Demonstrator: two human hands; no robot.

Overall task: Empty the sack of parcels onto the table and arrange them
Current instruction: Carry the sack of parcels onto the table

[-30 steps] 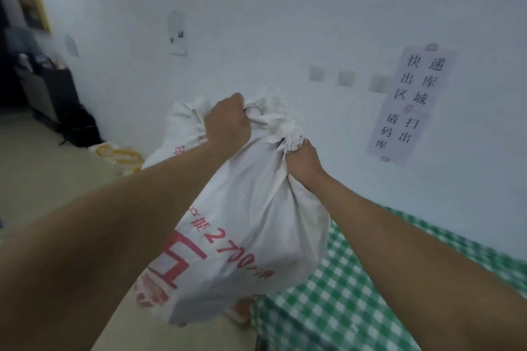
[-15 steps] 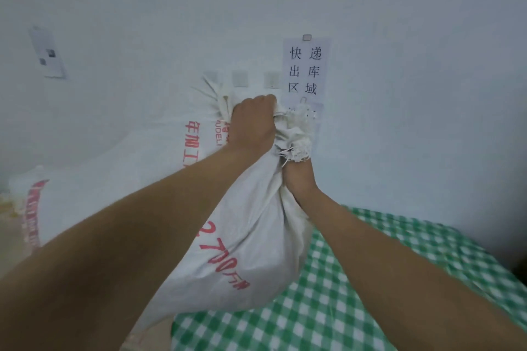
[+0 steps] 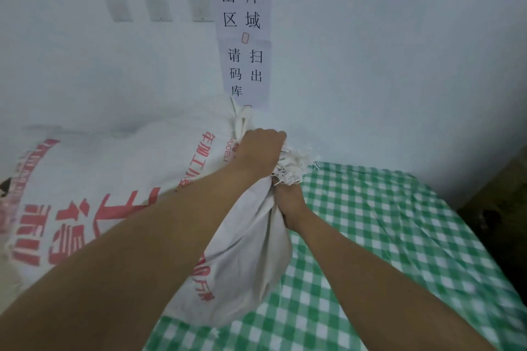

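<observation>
A: In the head view, where is the sack?

B: It fills the left and centre of the frame, white woven cloth with red print, its lower bulge lying on the near left edge of the desk with the green checked cloth. The rest runs off toward the left edge of the frame, and I can't tell what carries it there.

A: And the hands?

B: Both are clenched on the gathered neck, at centre frame. The left hand wraps it from above; the right hand grips just under the frayed mouth (threads stick out between the two). Above them, at upper centre, a paper sign hangs on the wall.

A: How will it handle?

B: Heavy, I'd judge: it bulges full. The cloth is soft and limp, so the load will shift inside. No parcels show yet.

A: Where to take hold for emptying?

B: Probably the bottom corners at the left of the frame, once the neck is loosened, so the contents slide out over the desk.
</observation>
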